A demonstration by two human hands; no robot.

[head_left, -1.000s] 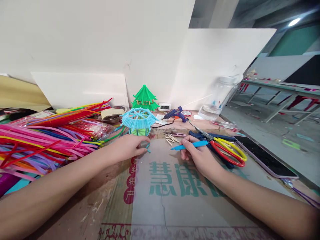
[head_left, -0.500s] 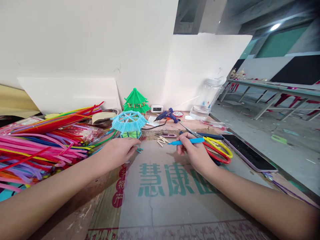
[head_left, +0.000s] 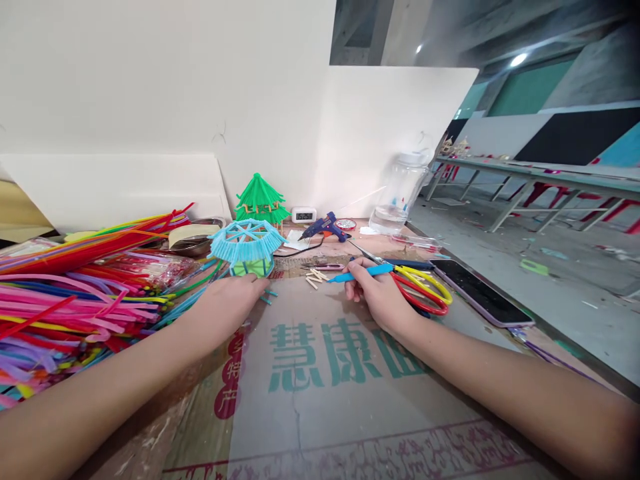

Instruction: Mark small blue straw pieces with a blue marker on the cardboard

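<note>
Pale boards (head_left: 150,100) back the table (head_left: 145,441), whose far left carries heaped fuzzy stems (head_left: 75,300). Next, the left hand (head_left: 230,297) rests before the blue-roofed model (head_left: 249,241), fingers close together; whether they grip the short blue pieces (head_left: 271,293) poking past them, I cannot tell. Pale sticks (head_left: 311,284) lie to their right. Furthest over, the right hand (head_left: 375,293) pinches a blue pen-like tool (head_left: 379,270); its tip has shifted from the sticks' near side to just right of them, so probably nothing is being worked yet.
</note>
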